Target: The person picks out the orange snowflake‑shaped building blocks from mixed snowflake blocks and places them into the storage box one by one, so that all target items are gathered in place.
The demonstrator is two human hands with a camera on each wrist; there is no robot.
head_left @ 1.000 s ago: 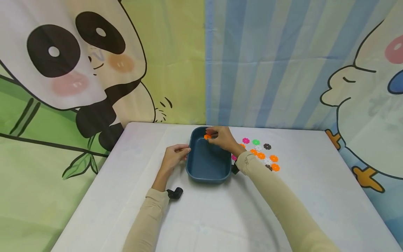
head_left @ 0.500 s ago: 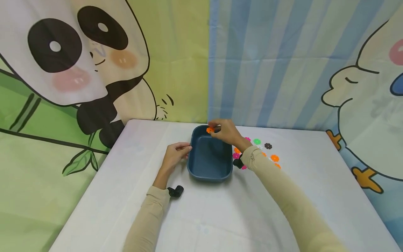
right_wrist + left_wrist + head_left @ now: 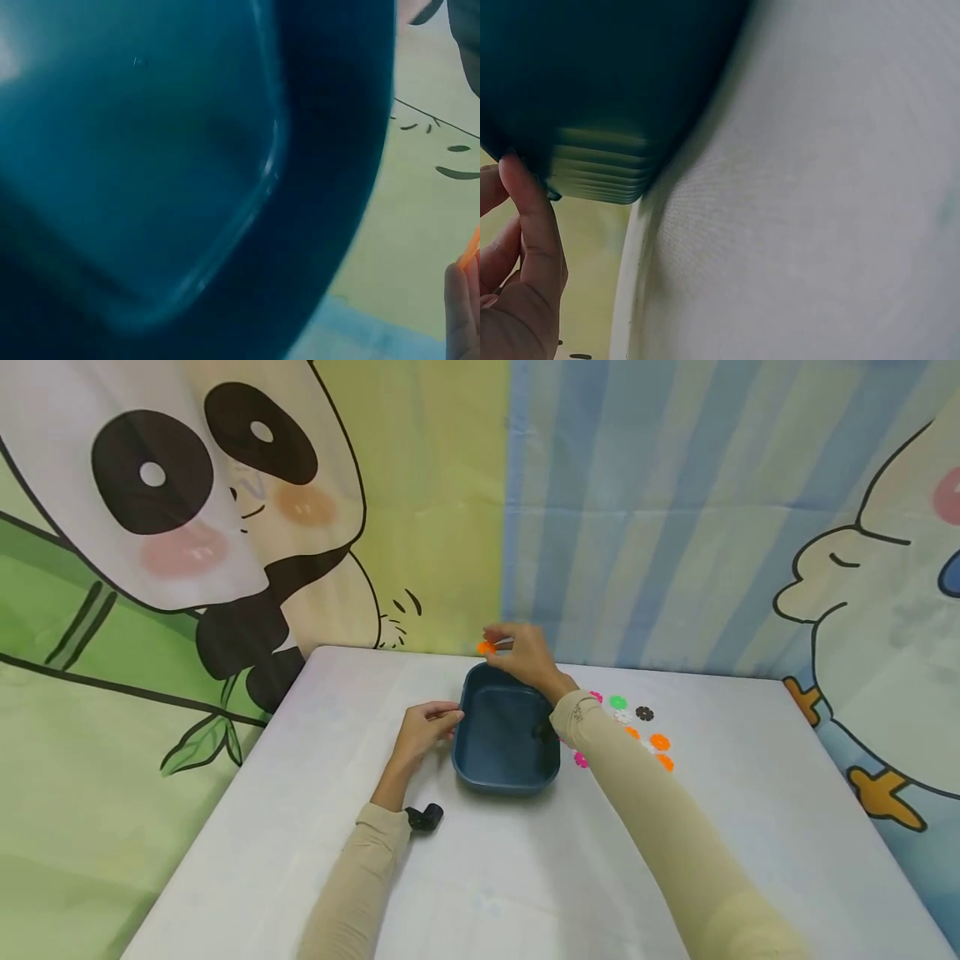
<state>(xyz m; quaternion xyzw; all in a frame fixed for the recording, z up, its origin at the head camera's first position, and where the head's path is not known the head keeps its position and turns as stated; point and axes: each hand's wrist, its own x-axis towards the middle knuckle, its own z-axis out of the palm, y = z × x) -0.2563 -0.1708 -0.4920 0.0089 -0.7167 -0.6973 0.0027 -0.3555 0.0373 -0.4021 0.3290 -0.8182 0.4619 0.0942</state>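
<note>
A dark blue rectangular plastic bin stands on the white table, its inside showing no pieces in the head view. My left hand pinches the bin's left rim between thumb and fingers; the left wrist view shows the thumb against the bin's outer side. Above the bin's far edge, my right hand pinches an orange flower-shaped plastic disc by its fingertips. In the right wrist view the bin fills most of the picture, and the orange disc shows at the right edge.
Several loose flower discs lie right of the bin, among them a green disc, a dark brown disc and an orange disc. My right sleeve covers part of them. A patterned curtain hangs behind the table.
My right hand has lifted the orange disc from over the bin's inside up and away, to above the far rim. My left hand has stayed at the left rim.
</note>
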